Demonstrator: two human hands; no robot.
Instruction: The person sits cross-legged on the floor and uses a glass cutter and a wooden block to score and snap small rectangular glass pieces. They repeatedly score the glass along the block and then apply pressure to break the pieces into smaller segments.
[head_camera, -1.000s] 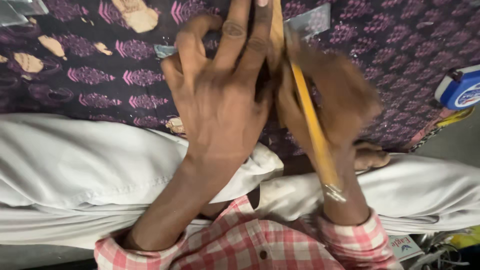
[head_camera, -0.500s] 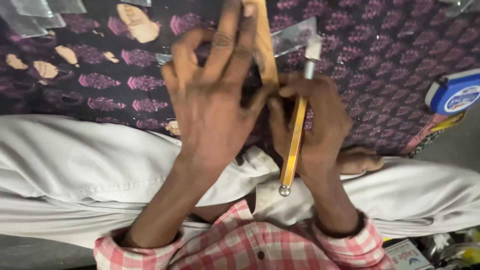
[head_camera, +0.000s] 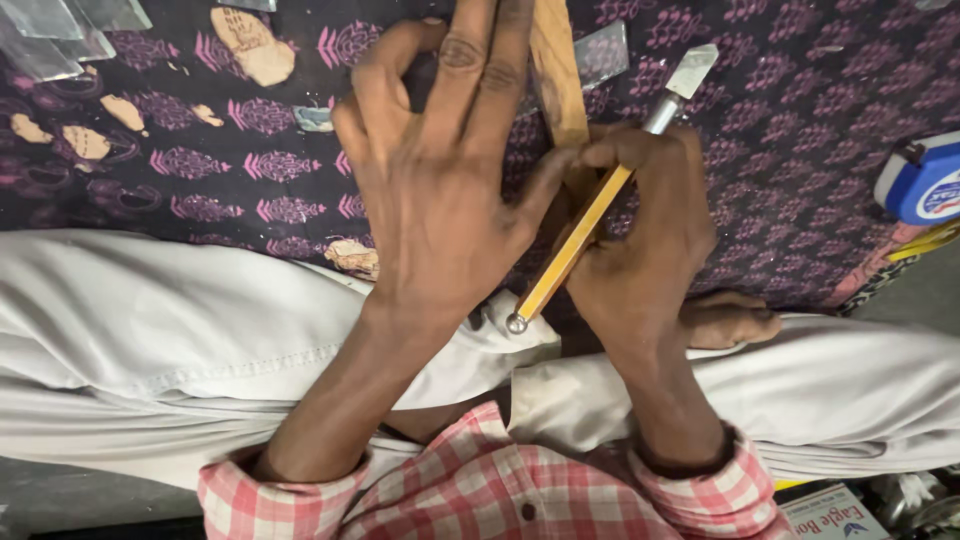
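The left hand (head_camera: 440, 190) is lying spread and palm-down on the purple patterned cloth (head_camera: 790, 130), its fingers stretched toward the far edge and pressing alongside a narrow wooden strip (head_camera: 556, 70) that is running away from the person. It is not grasping anything; the fingers are lying flat, touching the left side of the strip.

The right hand (head_camera: 645, 240) is sitting just right of the left hand, closed around a yellow-handled cutting tool (head_camera: 580, 235). The tool is slanting from near-left to far-right: its rounded metal end is pointing at the person's lap, and its metal head (head_camera: 690, 75) is sticking out beyond the fingers, resting against the cloth just right of the wooden strip. A small pane of clear glass (head_camera: 600, 55) is lying under the far part of the strip.

At the far left corner, more clear glass pieces (head_camera: 60, 35) are lying on the cloth, well apart from both hands. At the right edge, a blue and white tape measure (head_camera: 925, 180) is sitting on the cloth, apart from the right hand. The person is sitting cross-legged in white trousers (head_camera: 160, 330), with 1 bare foot (head_camera: 730, 320) showing just near the right hand, and is wearing pink checked sleeves (head_camera: 500, 500).
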